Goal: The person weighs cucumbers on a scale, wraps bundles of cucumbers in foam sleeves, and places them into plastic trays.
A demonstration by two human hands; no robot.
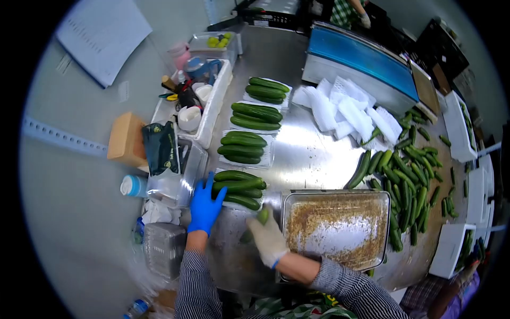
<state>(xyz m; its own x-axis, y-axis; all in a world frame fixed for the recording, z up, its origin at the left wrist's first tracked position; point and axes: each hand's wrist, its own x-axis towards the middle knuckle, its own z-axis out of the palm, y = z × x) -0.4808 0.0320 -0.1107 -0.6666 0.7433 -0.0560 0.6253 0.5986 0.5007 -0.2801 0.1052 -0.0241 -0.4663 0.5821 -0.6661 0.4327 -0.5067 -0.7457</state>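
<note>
Touching glossy dark-green cucumbers (241, 185), left hand (205, 208) splayed; right hand (270, 237) curled round a blurred cucumber (263, 215)

Left hand (205, 210), blue-gloved: fingers spread, palm down. Right hand (268, 239), pale-gloved: fingers curled, slightly blurred; forearm (298, 267) angled inward.

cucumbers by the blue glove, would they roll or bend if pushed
The cucumbers are long and rounded, so a sideways push would probably roll them, though lying side by side they may bump each other. Their plump, unsagging shape suggests they're fairly stiff. The skin looks glossy, so possibly slippery.
</note>
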